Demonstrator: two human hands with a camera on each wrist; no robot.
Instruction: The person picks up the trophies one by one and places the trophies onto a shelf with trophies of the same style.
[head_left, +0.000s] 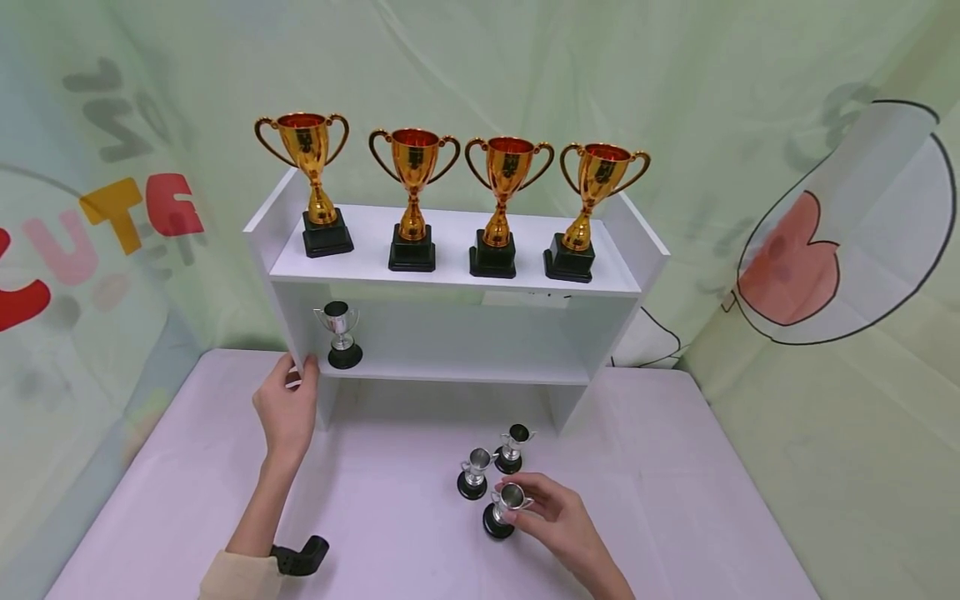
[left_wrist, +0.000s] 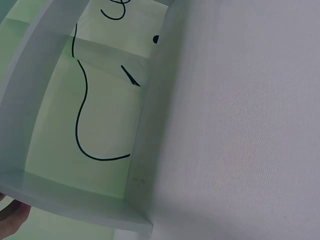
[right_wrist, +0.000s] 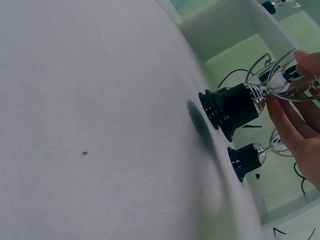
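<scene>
My right hand (head_left: 551, 512) pinches a small silver trophy cup (head_left: 501, 510) with a black base between thumb and fingers. In the right wrist view the held trophy's base (right_wrist: 239, 107) tilts close over the white table, its shadow beside it. Two more silver trophies, one nearer (head_left: 474, 475) and one farther back (head_left: 510, 450), stand just beyond it. My left hand (head_left: 288, 408) grips the left side panel of the white shelf (head_left: 457, 372). In the left wrist view its fingers (left_wrist: 16, 219) show at the panel's outer face. Another silver trophy (head_left: 342, 337) stands on the middle shelf, near that hand.
Several gold trophies with black bases, such as the leftmost (head_left: 318, 187), stand in a row on the top shelf. The shelf stands at the back of the cloth-covered table (head_left: 675, 500). Behind hangs a pale green curtain (head_left: 480, 75) with printed drawings. A black band circles the left wrist.
</scene>
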